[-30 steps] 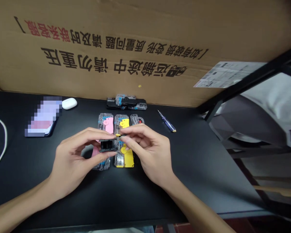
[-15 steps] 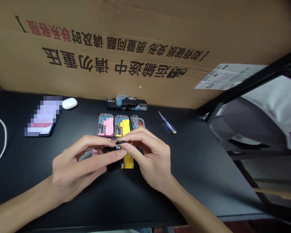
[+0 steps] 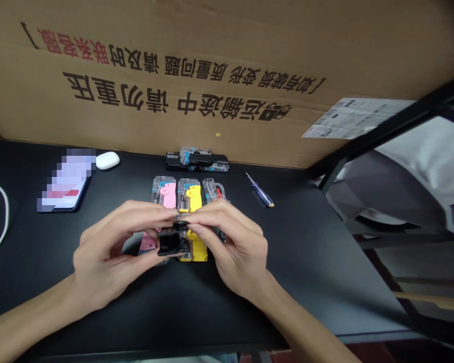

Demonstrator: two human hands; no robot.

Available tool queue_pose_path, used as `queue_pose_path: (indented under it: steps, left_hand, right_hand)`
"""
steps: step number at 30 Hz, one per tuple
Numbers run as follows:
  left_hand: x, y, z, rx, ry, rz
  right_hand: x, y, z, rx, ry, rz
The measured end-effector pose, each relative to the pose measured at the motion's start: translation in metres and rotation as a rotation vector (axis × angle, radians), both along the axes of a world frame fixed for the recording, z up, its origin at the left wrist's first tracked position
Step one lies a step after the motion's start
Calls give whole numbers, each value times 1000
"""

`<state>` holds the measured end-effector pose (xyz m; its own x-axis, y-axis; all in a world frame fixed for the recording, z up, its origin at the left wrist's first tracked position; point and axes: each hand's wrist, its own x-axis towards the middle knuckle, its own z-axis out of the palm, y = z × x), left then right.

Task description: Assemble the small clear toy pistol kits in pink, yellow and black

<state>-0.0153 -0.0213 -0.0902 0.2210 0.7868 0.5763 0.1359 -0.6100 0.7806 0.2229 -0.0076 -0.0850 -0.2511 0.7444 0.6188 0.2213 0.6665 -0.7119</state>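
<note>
My left hand (image 3: pixel 113 247) is shut on a small black plastic cartridge part (image 3: pixel 170 243), held above the row of cartridges. My right hand (image 3: pixel 230 247) pinches a black round cap (image 3: pixel 180 225) against the top of that part. Below my hands lie clear ink cartridges with coloured clips: a pink-clipped one (image 3: pixel 164 194), a yellow-clipped one (image 3: pixel 189 197) and a red-marked one (image 3: pixel 213 190). My fingers hide their lower halves. A black-clipped cartridge (image 3: pixel 196 159) lies crosswise behind them.
A small screwdriver (image 3: pixel 260 190) lies on the black table (image 3: pixel 287 282) to the right. A phone (image 3: pixel 64 181), white earbud case (image 3: pixel 107 160) and white cable (image 3: pixel 0 222) are on the left. A cardboard box (image 3: pixel 174 121) stands along the back edge.
My hands have drawn closer together. The black round cap now sits against the top of the black part, which is held slightly higher above the cartridges.
</note>
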Motion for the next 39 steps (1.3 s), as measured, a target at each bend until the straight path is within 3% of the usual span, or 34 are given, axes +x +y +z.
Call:
queue_pose_path:
  steps: [4, 17, 32, 39]
  left_hand:
    - [2, -2, -2, -108, -82, -10]
    - [1, 4, 2, -80, 7, 29]
    - [0, 2, 2, -69, 55, 39]
    - [-7, 2, -2, 82, 117, -42]
  right_hand:
    - [3, 0, 0, 70, -64, -14]
    - [4, 0, -3, 133, -113, -37]
    - [11, 5, 3, 163, -167, 85]
    - [5, 5, -4, 220, -122, 51]
